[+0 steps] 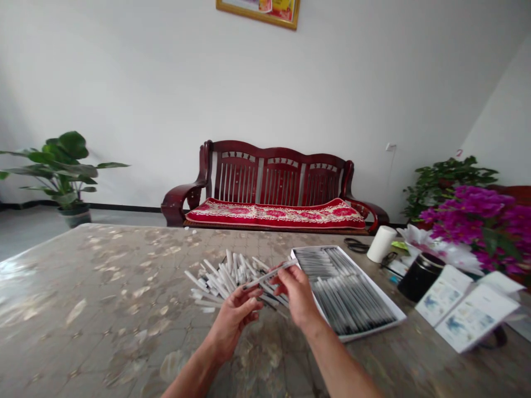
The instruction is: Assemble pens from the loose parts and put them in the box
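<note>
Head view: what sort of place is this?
Probably a living room in a home: a carved wooden bench with a red floral cushion, a potted plant on the floor, and a framed picture on the wall.

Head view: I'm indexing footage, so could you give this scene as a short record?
Left hand: fingers at the dark end of a pen-like stick
Right hand: fingers pinching that stick nearer its other end
Loose: pile of similar sticks on the patterned table
Box: white, open, right of the pile; sticks in two rows
Right side: white cylinder, black container, purple flowers
Background: wooden bench, red cushion
</note>
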Available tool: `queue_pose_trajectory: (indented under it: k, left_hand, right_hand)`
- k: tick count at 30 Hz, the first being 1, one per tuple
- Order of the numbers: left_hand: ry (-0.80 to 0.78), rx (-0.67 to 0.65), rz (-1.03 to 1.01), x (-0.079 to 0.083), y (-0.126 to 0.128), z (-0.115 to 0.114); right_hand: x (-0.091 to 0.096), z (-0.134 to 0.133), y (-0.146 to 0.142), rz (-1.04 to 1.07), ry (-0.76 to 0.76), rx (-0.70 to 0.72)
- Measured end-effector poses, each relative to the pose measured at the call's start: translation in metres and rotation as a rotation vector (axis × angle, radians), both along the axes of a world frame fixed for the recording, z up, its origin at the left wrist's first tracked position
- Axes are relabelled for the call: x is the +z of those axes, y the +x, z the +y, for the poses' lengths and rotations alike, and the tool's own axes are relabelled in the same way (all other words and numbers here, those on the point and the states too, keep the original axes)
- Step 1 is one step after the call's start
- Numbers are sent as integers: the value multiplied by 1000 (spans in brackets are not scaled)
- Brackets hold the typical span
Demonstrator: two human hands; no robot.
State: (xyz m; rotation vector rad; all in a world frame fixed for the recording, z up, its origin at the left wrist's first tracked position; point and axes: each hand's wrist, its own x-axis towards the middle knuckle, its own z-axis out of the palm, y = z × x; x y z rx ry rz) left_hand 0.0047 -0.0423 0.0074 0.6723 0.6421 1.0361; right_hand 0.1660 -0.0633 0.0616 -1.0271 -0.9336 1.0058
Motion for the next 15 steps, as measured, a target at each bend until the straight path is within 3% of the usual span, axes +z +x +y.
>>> queue_pose_trajectory:
  k: [3, 7, 10, 15]
  left_hand:
    - [-13, 45, 70, -2, -2, 4]
    - [-23, 151, 123, -3, -3, 12]
    - [-17, 168, 139, -3, -4, 14]
    - [-17, 162, 143, 0, -4, 13]
  right_hand:
    - [32, -2, 66, -182, -151, 15]
    - [52, -1, 147, -713, -457, -77]
    - [42, -1, 175, -988, -658, -94]
    - [11, -9, 177, -1141, -764, -64]
